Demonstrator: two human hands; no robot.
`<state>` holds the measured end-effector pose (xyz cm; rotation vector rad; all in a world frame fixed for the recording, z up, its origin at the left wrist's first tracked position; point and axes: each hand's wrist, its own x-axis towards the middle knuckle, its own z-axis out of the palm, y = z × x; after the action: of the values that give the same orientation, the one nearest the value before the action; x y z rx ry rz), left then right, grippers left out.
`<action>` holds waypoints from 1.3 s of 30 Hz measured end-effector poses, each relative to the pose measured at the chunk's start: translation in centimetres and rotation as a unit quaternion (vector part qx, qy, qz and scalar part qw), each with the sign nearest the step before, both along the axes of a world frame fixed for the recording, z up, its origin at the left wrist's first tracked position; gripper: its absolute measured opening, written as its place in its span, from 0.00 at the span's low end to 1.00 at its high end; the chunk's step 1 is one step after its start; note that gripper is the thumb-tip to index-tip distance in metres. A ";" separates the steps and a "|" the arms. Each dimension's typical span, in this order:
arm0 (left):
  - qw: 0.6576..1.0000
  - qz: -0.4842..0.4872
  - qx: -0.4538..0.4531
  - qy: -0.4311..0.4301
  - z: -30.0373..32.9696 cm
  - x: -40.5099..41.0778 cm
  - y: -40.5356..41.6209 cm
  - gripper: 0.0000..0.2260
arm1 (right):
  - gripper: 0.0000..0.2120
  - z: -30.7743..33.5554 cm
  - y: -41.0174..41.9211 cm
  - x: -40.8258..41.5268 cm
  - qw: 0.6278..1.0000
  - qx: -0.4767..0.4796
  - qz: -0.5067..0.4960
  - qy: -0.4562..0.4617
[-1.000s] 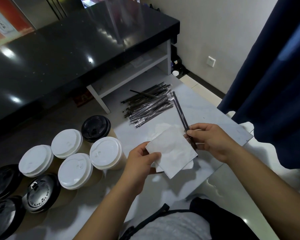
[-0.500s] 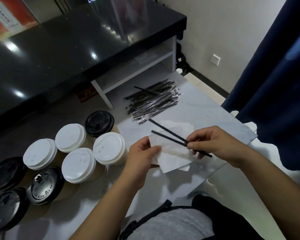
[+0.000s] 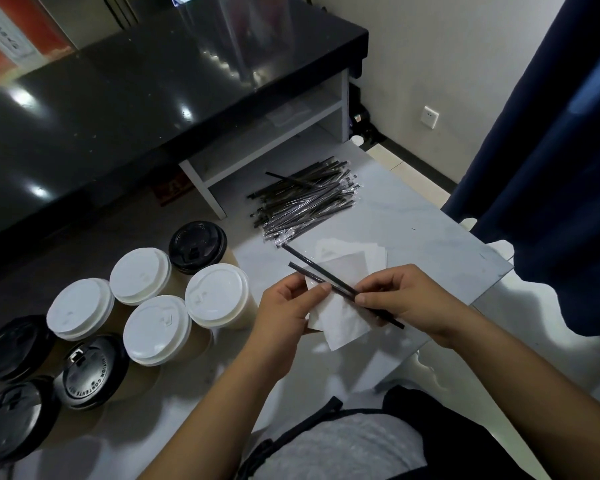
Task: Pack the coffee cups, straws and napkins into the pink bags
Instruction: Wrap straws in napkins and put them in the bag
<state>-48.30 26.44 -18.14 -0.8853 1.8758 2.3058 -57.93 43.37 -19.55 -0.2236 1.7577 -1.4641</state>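
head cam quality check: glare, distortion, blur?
Head view: bright specular spots on the black counter, which mirrors the room; wide-angle bend in the counter edge and curtain; the hands, straws and napkin are sharp; dim light, soft shadows under the cups; black lids lose detail at the left edge.

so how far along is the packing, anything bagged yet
Nothing looks bagged: no pink bag is in view. In hand: the left hand pinches a napkin while the right hand holds two straws across it, so one set is being gathered. Left to do: eight lidded cups stand together unpacked, the straw pile lies on the table, and more napkins sit behind the hands.
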 end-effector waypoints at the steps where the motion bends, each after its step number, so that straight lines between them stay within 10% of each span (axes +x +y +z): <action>1: 1.000 0.004 -0.002 -0.001 0.0 0.0 0.0 0.06 | 0.06 0.0 0.1 0.0 1.000 0.002 0.002 -0.001; 17: 0.999 0.044 0.001 -0.010 0.0 -0.2 -0.1 0.06 | 0.04 -0.6 0.9 0.0 1.000 0.023 0.014 -0.005; 21: 0.998 0.042 0.032 0.016 0.2 -0.1 -0.4 0.08 | 0.17 -0.4 1.4 -0.8 0.998 0.033 -0.008 0.045; 25: 0.989 0.003 0.138 0.053 0.7 0.1 -0.6 0.07 | 0.24 -0.1 2.2 -2.2 0.983 -0.088 -0.076 -0.141; 29: 0.998 0.017 0.063 0.022 0.4 -0.1 -0.4 0.07 | 0.34 -0.6 3.1 -2.2 0.947 -0.178 0.002 -0.268; 39: 0.994 0.082 0.072 -0.017 0.3 -0.1 -0.5 0.08 | 0.08 -0.2 1.6 -0.4 0.999 -0.028 -0.018 -0.015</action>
<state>-48.37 25.90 -17.84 -1.0878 1.6553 2.4647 -58.33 44.93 -19.72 -0.1993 1.7055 -1.5361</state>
